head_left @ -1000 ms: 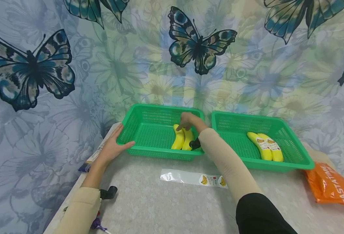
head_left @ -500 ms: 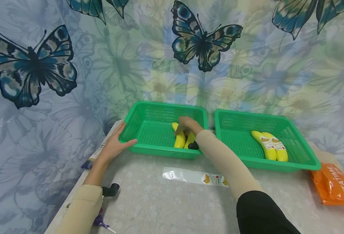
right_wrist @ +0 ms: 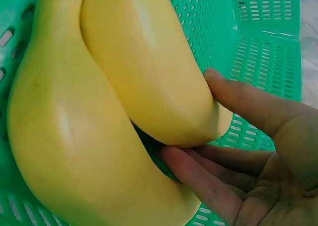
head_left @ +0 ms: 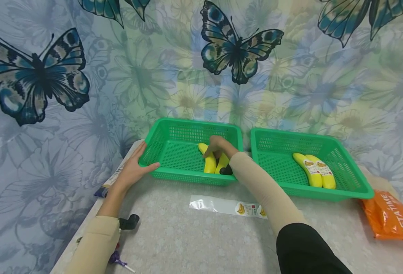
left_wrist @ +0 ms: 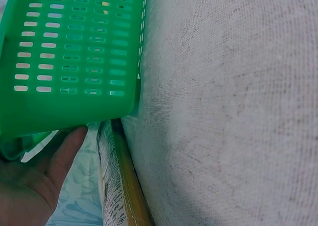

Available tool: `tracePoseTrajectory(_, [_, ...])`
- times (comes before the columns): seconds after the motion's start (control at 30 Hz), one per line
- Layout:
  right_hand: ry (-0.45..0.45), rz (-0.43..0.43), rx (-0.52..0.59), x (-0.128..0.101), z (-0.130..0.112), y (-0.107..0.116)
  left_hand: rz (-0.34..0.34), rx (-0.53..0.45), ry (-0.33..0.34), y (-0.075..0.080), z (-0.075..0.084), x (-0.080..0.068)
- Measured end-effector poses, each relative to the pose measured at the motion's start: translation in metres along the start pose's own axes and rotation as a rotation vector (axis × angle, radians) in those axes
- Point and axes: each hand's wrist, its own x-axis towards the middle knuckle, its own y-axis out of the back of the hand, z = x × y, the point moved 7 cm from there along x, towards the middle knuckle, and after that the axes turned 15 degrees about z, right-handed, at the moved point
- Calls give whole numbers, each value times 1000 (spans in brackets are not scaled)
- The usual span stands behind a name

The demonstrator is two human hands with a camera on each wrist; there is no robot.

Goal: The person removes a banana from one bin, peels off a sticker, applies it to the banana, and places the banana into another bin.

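In the left basket (head_left: pixel 181 155) lie 2 plain yellow bananas (right_wrist: pixel 154 72), right hand (head_left: pixel 219 145) pinching 1, left hand (head_left: pixel 131 168) spread at the rim.

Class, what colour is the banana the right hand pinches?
Yellow; the right wrist view shows the banana best.

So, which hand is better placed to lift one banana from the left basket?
Probably the right hand: it pinches one banana, while the left hand touches the left basket at the opposite end.
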Motion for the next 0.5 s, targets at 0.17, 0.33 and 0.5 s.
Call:
tracePoseTrajectory(0.17, [6,17,17,0,-1,-1,4,11,0,2,-2,-1])
tracePoseTrajectory(0.33, [1,34,16,0,-1,2,1,3,10,1,-4,-1])
tracePoseTrajectory(0.5, [-20,46,15,-3,1,7,-4,-22,23,0,-4,0])
